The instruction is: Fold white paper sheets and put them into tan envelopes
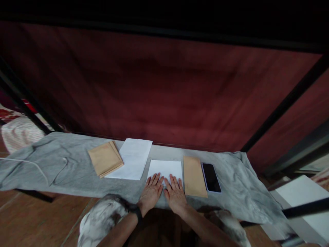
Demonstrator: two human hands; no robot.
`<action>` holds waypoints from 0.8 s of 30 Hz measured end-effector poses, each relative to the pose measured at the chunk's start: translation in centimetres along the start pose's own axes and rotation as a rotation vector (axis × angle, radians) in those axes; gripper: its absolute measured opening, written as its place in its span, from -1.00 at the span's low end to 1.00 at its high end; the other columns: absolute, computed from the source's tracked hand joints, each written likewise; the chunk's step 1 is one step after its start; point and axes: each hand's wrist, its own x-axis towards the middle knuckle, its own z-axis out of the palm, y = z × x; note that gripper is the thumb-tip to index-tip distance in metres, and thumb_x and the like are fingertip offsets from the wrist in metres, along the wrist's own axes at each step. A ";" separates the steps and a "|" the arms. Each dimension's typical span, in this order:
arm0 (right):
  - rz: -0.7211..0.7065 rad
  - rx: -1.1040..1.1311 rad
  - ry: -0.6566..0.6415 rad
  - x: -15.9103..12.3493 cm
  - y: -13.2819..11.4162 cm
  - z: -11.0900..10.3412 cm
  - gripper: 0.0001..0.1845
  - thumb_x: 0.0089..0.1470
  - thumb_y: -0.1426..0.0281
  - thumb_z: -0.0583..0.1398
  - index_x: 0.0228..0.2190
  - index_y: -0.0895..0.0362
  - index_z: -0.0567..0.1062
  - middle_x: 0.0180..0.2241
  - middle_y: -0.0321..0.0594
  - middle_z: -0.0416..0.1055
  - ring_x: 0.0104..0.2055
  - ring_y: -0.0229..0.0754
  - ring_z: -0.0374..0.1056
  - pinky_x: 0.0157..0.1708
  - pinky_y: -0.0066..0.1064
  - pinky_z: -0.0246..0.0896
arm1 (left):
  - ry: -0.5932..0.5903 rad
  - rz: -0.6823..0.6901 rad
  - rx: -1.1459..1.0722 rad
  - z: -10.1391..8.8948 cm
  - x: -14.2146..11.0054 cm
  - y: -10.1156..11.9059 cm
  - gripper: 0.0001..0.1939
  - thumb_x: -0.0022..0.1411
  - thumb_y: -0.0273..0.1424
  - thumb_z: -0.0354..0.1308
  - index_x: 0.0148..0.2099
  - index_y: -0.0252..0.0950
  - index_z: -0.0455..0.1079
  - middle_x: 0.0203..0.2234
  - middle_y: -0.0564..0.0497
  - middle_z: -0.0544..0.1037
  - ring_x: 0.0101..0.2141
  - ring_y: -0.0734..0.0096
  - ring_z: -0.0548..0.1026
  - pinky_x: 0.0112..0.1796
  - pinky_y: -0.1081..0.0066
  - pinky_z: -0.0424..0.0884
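Both hands lie flat on a white sheet of paper [166, 166] at the near edge of the cloth-covered bench. My left hand [151, 192] presses on its left part with the fingers spread a little. Beside it my right hand [175, 195] rests palm down on the right part, fingers stretched out. The sheet's near edge is hidden under the hands. Just right of it lies a brown envelope [194, 176]. To the left are more white sheets [135, 156], partly covered by a stack of brown envelopes [105, 158].
A phone [211, 177] lies right of the single envelope. A white cable [33, 164] runs over the grey cloth [72, 164] at the left. Behind the bench hangs a dark red curtain-like surface [159, 92], with black metal bars [285, 103] at the sides.
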 end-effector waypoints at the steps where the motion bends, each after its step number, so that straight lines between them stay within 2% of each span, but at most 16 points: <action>1: -0.011 0.005 -0.010 -0.2 -0.1 0.0 -0.44 0.35 0.18 -0.04 0.32 -0.04 0.09 0.40 -0.18 -0.18 0.42 0.00 -0.15 0.36 0.03 -0.28 | -0.001 -0.004 -0.006 0.0 0.2 0.1 -0.52 0.46 -0.29 -0.21 0.32 -0.22 0.24 0.32 -0.13 0.22 0.32 0.14 0.15 0.24 0.02 0.13; 5: -0.027 0.024 -0.044 -0.7 -0.3 -0.1 -0.45 0.36 0.17 -0.08 0.30 0.03 0.18 0.39 -0.15 -0.17 0.42 0.01 -0.16 0.37 0.06 -0.31 | 0.016 0.057 -0.039 0.3 1.5 0.4 -0.50 0.47 -0.26 -0.26 0.33 -0.22 0.21 0.32 -0.10 0.22 0.32 0.22 0.13 0.26 0.07 0.09; 9: -0.005 0.037 -0.064 -0.7 -0.8 -0.3 -0.42 0.36 0.14 -0.08 0.31 0.08 0.15 0.38 -0.11 -0.14 0.42 0.03 -0.13 0.37 0.10 -0.31 | 0.017 0.059 -0.072 0.6 3.8 0.1 -0.48 0.48 -0.23 -0.29 0.34 -0.25 0.19 0.33 -0.09 0.22 0.33 0.25 0.13 0.26 0.09 0.08; 15: 0.006 0.060 -0.210 0.0 -1.8 -1.8 -0.38 0.34 0.14 -0.07 0.31 0.14 0.14 0.37 -0.03 -0.09 0.40 0.15 -0.10 0.33 0.23 -0.26 | -0.007 0.070 -0.066 1.3 8.3 -0.8 -0.45 0.48 -0.21 -0.30 0.37 -0.30 0.12 0.35 -0.10 0.17 0.35 0.19 0.07 0.28 0.05 0.02; 20: -0.048 0.124 -0.337 0.4 -0.8 -4.2 -0.40 0.30 0.26 0.03 0.30 0.13 0.17 0.36 -0.05 -0.02 0.38 0.10 -0.02 0.33 0.10 -0.15 | 0.026 0.099 -0.050 2.2 10.8 -0.7 -0.44 0.47 -0.18 -0.26 0.38 -0.29 0.10 0.35 -0.10 0.17 0.35 0.15 0.07 0.29 0.05 -0.02; 24: -0.138 0.200 -0.326 0.7 0.7 -5.8 -0.53 0.25 0.34 0.07 0.17 0.07 0.38 0.30 -0.14 0.19 0.31 -0.04 0.14 0.29 -0.12 -0.01 | 0.062 0.145 -0.052 2.6 10.6 -0.5 -0.43 0.46 -0.14 -0.21 0.38 -0.29 0.10 0.35 -0.11 0.17 0.35 0.12 0.05 0.30 0.03 -0.06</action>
